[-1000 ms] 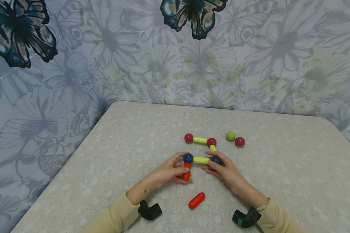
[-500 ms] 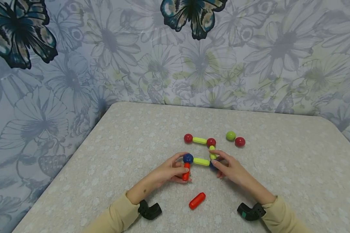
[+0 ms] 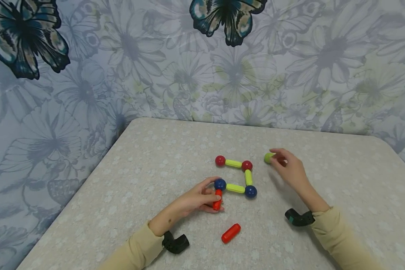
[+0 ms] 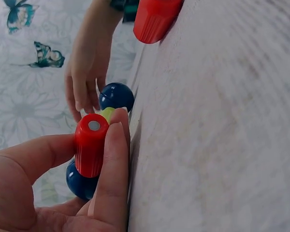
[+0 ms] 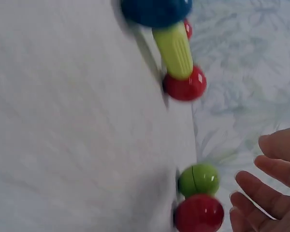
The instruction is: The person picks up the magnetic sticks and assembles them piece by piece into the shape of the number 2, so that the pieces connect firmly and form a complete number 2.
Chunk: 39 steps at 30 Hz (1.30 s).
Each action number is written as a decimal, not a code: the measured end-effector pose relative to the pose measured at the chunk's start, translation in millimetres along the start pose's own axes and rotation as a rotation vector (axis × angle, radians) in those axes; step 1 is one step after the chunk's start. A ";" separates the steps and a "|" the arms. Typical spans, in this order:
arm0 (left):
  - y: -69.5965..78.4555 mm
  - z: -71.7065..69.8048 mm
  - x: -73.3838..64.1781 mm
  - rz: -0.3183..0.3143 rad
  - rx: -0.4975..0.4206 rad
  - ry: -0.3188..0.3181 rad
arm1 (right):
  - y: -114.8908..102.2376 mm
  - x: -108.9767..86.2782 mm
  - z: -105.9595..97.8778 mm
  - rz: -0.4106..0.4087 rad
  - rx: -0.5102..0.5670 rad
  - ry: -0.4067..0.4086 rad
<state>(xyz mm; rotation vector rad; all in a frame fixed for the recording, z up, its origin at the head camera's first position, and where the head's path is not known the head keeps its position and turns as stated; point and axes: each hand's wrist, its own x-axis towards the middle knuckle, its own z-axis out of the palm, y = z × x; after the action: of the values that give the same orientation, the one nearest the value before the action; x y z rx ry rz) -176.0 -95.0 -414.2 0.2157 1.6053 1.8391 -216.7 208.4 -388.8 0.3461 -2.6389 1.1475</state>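
Observation:
My left hand (image 3: 196, 197) pinches a red magnetic rod (image 4: 90, 145) between thumb and fingers, its index finger reaching to the blue ball (image 3: 220, 184) at the rod's far end. From that ball a chain of yellow-green rods (image 3: 235, 188) runs right to a second blue ball (image 3: 251, 191), back to a red ball (image 3: 246, 165), then left to another red ball (image 3: 220, 161). At the right, my right hand (image 3: 290, 168) is over a loose green ball (image 3: 267, 158). In the right wrist view its fingers are spread, apart from the green ball and the loose red ball (image 5: 199, 213) beside it.
A second red rod (image 3: 231, 233) lies loose on the patterned tabletop (image 3: 104, 195), nearer the person. Behind the table stands a flowered wall (image 3: 138, 75) with butterfly decorations (image 3: 227, 18). Each wrist carries a black camera (image 3: 175, 242).
My right hand has let go of the right-hand blue ball and moved away and right to the loose balls, covering the red one in the head view. The left hand keeps its hold.

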 end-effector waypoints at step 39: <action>-2.7 8.6 -2.3 0.024 -0.130 0.028 | -68.4 -81.8 49.1 0.143 0.505 -0.446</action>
<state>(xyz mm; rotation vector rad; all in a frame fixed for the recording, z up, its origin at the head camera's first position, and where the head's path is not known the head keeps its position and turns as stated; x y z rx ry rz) -168.7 -89.3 -414.1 0.1527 1.5011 1.9650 -124.6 136.5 -400.2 0.5673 -2.7251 1.9932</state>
